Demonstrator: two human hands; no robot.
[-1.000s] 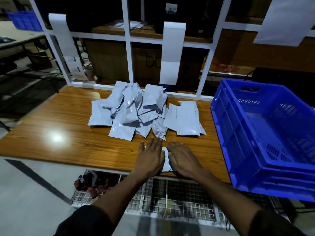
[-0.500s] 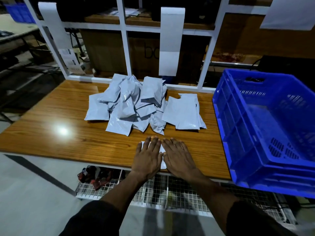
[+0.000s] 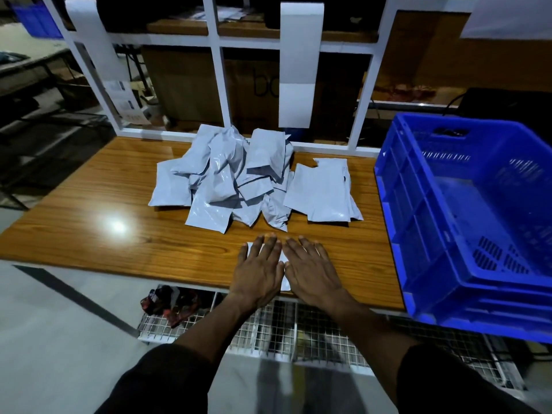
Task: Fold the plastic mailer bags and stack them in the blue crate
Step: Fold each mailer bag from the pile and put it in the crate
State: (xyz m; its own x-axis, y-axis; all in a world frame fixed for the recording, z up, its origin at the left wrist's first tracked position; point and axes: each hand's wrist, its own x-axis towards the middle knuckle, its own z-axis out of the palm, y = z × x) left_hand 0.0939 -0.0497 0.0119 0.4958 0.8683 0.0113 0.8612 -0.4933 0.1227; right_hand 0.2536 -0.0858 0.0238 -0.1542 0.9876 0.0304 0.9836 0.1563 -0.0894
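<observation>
Hands lie side by side at the near edge of the brown wood-grain worktop [image 3: 89, 210], both pressed palm-down on one flat pale grey plastic mailer bag [image 3: 283, 258]. The left hand [image 3: 259, 271] is spread wide with fingers extended, covering the bag's left portion; a corner of the bag shows beyond its little finger. The right hand [image 3: 312, 271] is likewise flat and wide, covering the right portion, with its thumb just beside the left hand's thumb. Neither hand grips anything; a narrow strip of the bag shows between them, reaching the worktop's near edge. Behind the hands, near the middle of the worktop, sits a loose heap of crumpled pale grey mailer bags [image 3: 230, 180]. Just right of the heap, touching it, lies a flatter stack of pale grey mailer bags [image 3: 322, 192]. The large blue perforated plastic crate [image 3: 418, 210] stands at the right end of the worktop, tilted, apart from the stack; no bag is visible inside it. A white metal frame [image 3: 215, 85] rises along the far edge of the worktop. Dark sleeves [image 3: 167, 380] cover both forearms.
</observation>
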